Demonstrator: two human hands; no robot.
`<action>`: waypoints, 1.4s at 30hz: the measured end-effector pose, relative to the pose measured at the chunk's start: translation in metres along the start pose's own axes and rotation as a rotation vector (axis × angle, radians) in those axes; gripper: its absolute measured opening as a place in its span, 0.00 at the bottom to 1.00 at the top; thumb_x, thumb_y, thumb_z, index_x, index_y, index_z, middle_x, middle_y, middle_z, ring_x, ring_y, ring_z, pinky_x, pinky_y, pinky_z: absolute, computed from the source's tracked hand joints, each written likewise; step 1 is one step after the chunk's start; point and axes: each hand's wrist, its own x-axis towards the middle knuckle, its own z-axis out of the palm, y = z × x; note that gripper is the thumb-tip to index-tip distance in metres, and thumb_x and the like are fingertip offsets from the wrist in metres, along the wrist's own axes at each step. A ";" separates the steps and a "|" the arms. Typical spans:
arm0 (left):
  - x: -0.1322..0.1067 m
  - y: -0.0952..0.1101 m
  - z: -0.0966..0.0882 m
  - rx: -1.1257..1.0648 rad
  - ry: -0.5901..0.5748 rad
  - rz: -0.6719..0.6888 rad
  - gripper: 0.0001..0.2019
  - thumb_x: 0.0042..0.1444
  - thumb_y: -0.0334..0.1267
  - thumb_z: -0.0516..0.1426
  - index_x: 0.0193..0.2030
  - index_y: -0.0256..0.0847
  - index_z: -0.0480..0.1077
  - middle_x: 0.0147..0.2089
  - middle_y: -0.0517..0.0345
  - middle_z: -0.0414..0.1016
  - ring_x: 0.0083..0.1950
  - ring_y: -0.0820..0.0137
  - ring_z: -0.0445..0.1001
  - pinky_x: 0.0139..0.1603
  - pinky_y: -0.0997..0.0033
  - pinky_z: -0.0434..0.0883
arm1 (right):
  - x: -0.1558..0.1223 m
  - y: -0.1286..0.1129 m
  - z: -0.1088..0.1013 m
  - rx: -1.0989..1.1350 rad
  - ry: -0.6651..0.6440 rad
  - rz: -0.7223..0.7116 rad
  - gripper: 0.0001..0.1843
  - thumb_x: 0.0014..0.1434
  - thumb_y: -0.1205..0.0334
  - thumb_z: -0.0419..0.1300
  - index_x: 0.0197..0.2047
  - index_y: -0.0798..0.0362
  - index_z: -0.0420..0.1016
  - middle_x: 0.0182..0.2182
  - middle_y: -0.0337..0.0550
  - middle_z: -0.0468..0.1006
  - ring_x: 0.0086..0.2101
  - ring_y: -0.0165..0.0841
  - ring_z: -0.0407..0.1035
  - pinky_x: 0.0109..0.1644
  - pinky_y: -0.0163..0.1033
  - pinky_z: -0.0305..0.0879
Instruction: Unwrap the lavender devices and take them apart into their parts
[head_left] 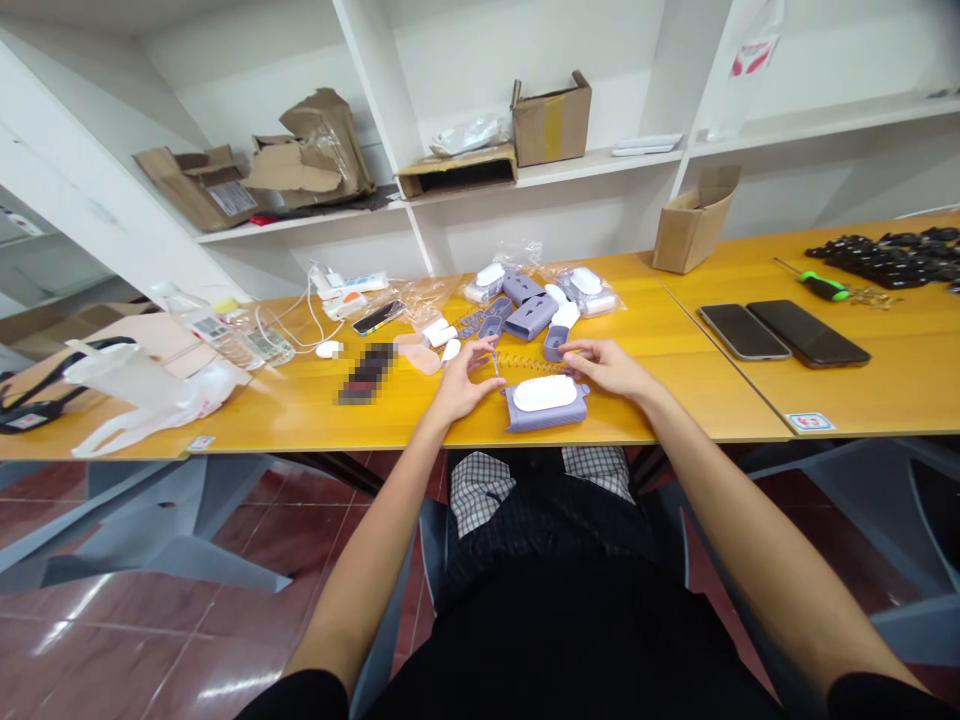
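Observation:
A long thin metal coil spring point(531, 364) stretches sideways between my two hands. My left hand point(463, 384) is at its left end, with thumb and forefinger curved around a thin upright piece there. At the other end, the bent fingers of my right hand point(609, 366) meet the coil; their exact contact is too small to make out. Just below the spring lies a purple-grey plastic housing point(549, 412) with a white oval part point(544, 393) on top. Behind my right fingertips stands a small purple-grey cup-shaped part point(556, 343).
More purple housings point(532, 316), springs point(474, 318) and bagged parts point(589, 289) lie behind my hands. Two dark phones point(808, 333) and a green screwdriver point(823, 286) are to the right. A plastic bag point(161, 390) and bottles point(217, 332) are on the left; cartons point(553, 122) fill the shelf.

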 end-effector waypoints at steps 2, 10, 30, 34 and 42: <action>0.000 0.000 0.001 0.016 -0.005 -0.001 0.24 0.56 0.42 0.73 0.54 0.46 0.69 0.74 0.41 0.69 0.74 0.50 0.71 0.72 0.35 0.70 | 0.000 0.000 0.001 -0.028 -0.038 -0.004 0.25 0.61 0.45 0.70 0.53 0.54 0.84 0.35 0.48 0.88 0.31 0.36 0.78 0.35 0.40 0.76; -0.001 0.001 -0.001 0.121 -0.013 0.000 0.23 0.58 0.37 0.71 0.58 0.47 0.70 0.75 0.41 0.68 0.71 0.51 0.73 0.68 0.39 0.75 | 0.001 0.001 0.001 -0.111 -0.073 -0.072 0.20 0.58 0.43 0.69 0.41 0.52 0.88 0.32 0.44 0.87 0.30 0.36 0.76 0.34 0.42 0.74; -0.001 0.008 0.001 0.209 0.037 -0.068 0.26 0.60 0.44 0.69 0.63 0.45 0.70 0.64 0.45 0.77 0.44 0.64 0.84 0.49 0.57 0.81 | 0.005 0.005 -0.001 -0.101 0.166 -0.190 0.07 0.53 0.60 0.70 0.35 0.51 0.79 0.36 0.48 0.87 0.38 0.42 0.82 0.49 0.52 0.79; 0.000 0.007 -0.003 0.384 -0.009 -0.026 0.17 0.61 0.43 0.68 0.54 0.43 0.75 0.62 0.44 0.79 0.58 0.54 0.81 0.55 0.52 0.79 | 0.004 0.004 0.001 -0.234 0.205 -0.170 0.11 0.52 0.57 0.72 0.38 0.51 0.83 0.33 0.46 0.86 0.32 0.40 0.79 0.43 0.48 0.78; 0.000 -0.004 -0.006 0.484 0.027 -0.054 0.05 0.60 0.37 0.67 0.35 0.42 0.77 0.64 0.44 0.77 0.71 0.48 0.73 0.69 0.39 0.71 | 0.003 0.003 0.005 -0.469 0.267 -0.136 0.12 0.57 0.54 0.70 0.41 0.53 0.84 0.24 0.40 0.81 0.27 0.37 0.75 0.37 0.43 0.71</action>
